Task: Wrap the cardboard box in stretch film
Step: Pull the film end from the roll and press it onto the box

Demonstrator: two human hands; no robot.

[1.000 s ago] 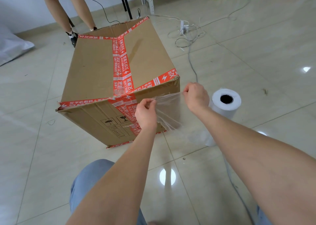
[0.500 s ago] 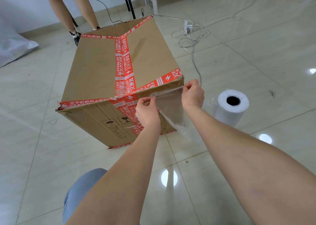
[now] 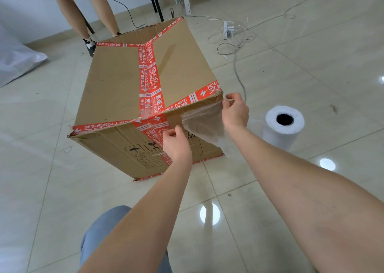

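- Pinching film (image 3: 204,125) edge at box (image 3: 145,98) top-right corner: right hand (image 3: 234,111), fingers closed on it.
- Left hand (image 3: 175,145) curled vs box front; grip on film unclear.
- Box on floor, roll (image 3: 282,127) just right.
- Film partly see-through, hard to trace.

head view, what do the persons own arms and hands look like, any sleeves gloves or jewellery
Both forearms are bare up to the frame edge: no sleeves, gloves, watch or bracelets in view. The left hand and right hand wear no visible rings, though some fingers are curled out of sight. Below the arms, a knee in light blue denim trousers shows.
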